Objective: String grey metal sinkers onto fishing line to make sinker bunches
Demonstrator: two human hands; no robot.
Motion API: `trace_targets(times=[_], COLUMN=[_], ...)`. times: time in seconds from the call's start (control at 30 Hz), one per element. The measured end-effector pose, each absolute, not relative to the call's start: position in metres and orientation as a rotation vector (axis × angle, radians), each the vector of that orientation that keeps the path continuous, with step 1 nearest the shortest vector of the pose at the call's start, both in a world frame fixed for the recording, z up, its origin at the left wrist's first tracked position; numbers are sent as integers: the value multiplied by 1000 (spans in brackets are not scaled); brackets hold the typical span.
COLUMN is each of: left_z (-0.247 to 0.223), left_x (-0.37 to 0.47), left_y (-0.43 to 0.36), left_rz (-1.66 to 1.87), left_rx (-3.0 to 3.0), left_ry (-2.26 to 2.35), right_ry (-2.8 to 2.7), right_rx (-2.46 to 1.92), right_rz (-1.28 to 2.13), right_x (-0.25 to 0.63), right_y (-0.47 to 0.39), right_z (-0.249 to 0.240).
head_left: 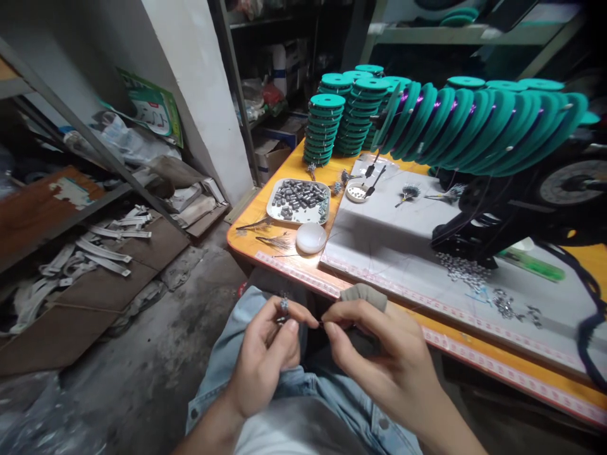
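Observation:
My left hand (268, 357) is closed in front of my lap, with a small bundle of blue-grey bits (284, 306) showing between its fingers. Beside it, my right hand (382, 344) pinches between thumb and forefinger, close to the left forefinger's tip. A very thin thread (321, 324) seems to run between the two hands; its ends are too fine to make out. Nearest on the table are a white round lid (311, 238) and a tray (270, 212) of grey metal sinkers (298, 197). Bundles of fine strands (275, 241) lie beside them.
Stacks of green foam spools (325, 129) stand at the table's back. A long row of them (484, 129) hangs over a dark machine (497, 215). Small metal beads (462, 270) lie on the grey board (374, 240). Shelving and cardboard (95, 303) are at left.

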State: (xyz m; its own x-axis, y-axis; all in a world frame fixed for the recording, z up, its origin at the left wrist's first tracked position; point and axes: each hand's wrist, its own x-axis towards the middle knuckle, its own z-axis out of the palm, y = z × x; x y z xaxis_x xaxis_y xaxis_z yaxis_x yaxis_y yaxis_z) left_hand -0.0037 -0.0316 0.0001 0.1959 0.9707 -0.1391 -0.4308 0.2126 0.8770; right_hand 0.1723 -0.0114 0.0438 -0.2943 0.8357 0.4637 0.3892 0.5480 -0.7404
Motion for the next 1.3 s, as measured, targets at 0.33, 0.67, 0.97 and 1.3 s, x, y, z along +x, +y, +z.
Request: trace_targets(times=[0.33, 0.67, 0.97, 1.3], left_z=[7, 12, 7, 7], left_x=[6, 17, 13, 14], left_y=[-34, -37, -33, -38], left_rz=[1042, 1156, 1286, 1288], left_rx=[1203, 976, 704, 740], left_ry=[1087, 1010, 772, 787], right_ry=[-1786, -1732, -1841, -1870], right_rx=[-988, -1045, -1032, -1033], right_rz=[765, 671, 582, 625], right_x=[164, 163, 168, 167], right_y=[-7, -12, -12, -12], right_z=[37, 36, 35, 36])
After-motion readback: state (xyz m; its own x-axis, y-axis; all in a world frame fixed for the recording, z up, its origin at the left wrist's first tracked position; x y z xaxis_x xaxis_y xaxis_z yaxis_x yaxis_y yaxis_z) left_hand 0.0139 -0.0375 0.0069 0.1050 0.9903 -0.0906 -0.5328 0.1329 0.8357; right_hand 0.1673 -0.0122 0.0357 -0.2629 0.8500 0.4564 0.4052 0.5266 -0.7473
